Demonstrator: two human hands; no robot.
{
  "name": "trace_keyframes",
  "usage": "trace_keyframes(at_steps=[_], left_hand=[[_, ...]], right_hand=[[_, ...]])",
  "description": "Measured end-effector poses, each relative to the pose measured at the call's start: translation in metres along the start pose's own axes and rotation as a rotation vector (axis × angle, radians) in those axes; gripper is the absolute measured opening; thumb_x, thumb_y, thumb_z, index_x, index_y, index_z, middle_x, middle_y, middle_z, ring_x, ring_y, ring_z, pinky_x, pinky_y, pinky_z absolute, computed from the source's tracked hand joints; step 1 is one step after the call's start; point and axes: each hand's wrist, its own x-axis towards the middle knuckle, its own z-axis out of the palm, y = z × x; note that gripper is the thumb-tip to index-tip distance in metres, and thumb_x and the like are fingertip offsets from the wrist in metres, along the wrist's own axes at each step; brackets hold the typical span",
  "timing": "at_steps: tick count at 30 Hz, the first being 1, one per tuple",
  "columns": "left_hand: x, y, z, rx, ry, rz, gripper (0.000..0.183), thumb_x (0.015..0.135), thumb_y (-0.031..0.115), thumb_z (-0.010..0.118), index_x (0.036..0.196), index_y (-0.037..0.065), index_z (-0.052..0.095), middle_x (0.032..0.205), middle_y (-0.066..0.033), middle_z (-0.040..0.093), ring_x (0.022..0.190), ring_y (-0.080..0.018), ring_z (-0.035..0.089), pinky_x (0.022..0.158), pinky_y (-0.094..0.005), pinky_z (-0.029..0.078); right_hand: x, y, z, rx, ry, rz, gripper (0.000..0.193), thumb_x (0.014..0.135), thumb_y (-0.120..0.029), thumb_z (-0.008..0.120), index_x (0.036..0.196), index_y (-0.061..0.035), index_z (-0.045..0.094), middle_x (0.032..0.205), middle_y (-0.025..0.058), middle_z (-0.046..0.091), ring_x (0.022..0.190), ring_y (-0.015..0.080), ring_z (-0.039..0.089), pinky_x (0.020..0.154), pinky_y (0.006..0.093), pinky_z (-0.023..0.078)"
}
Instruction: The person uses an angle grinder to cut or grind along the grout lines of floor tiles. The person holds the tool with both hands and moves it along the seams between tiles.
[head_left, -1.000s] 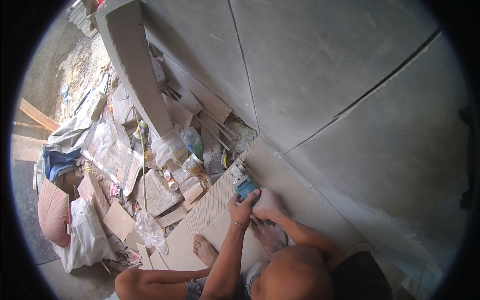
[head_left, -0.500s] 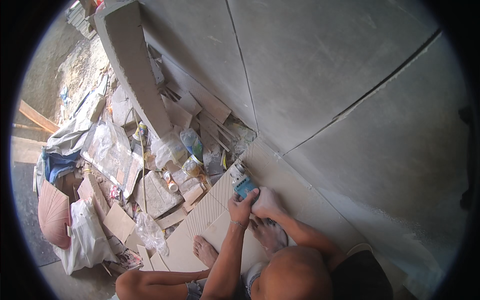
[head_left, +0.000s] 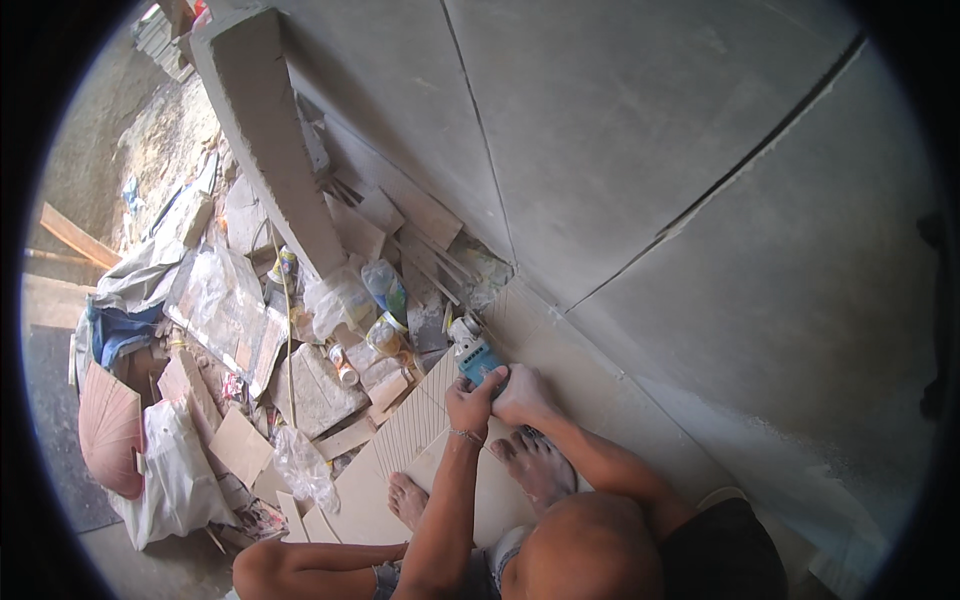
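Both my hands grip a teal angle grinder (head_left: 480, 362) with a metal head, over pale tile flooring (head_left: 440, 470). My left hand (head_left: 469, 405) is closed around its body, thumb lying along the top. Behind it, my right hand (head_left: 524, 396) is wrapped around the rear, and its fingers are partly hidden. The grinder's head lies over the far left edge of the tiles, beside the rubble; its disc is hard to make out. A row of parallel cut lines (head_left: 412, 432) runs along that tile edge. My bare feet rest on the tiles on either side of my left forearm.
Broken tiles, cans, plastic bags and a white sack (head_left: 180, 480) litter the ground at left. A concrete slab (head_left: 270, 140) leans over this debris. Along the right rises a grey wall (head_left: 640, 150). A pinkish fan-shaped piece (head_left: 110, 430) stands by the sack.
The grinder and both hands have shifted slightly to the left and a little farther away, bringing the grinder's head closer to the rubble. Both hands keep their grip.
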Motion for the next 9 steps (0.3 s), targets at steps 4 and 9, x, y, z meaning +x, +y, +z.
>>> trace_keyframes(at_steps=[4, 9], left_hand=[[-0.008, -0.004, 0.004, 0.008, 0.017, -0.024, 0.040, 0.086, 0.016, 0.089, 0.113, -0.006, 0.069, 0.099, -0.0107, 0.074, 0.083, -0.0167, 0.070, 0.077, -0.0304, 0.056], [-0.015, -0.021, 0.003, 0.114, 0.050, -0.086, 0.047, 0.085, 0.017, 0.091, 0.117, -0.008, 0.068, 0.101, -0.0105, 0.076, 0.089, -0.0183, 0.072, 0.085, -0.0331, 0.057]], right_hand=[[-0.003, 0.008, 0.000, 0.006, -0.035, 0.026, 0.060, 0.074, -0.036, 0.087, 0.111, 0.0081, 0.071, 0.110, 0.0320, 0.075, 0.108, 0.0441, 0.074, 0.090, 0.0472, 0.060], [-0.010, 0.024, -0.001, -0.005, -0.091, 0.020, 0.069, 0.075, -0.044, 0.088, 0.118, 0.0064, 0.069, 0.117, 0.0307, 0.074, 0.113, 0.0401, 0.074, 0.092, 0.0456, 0.060]])
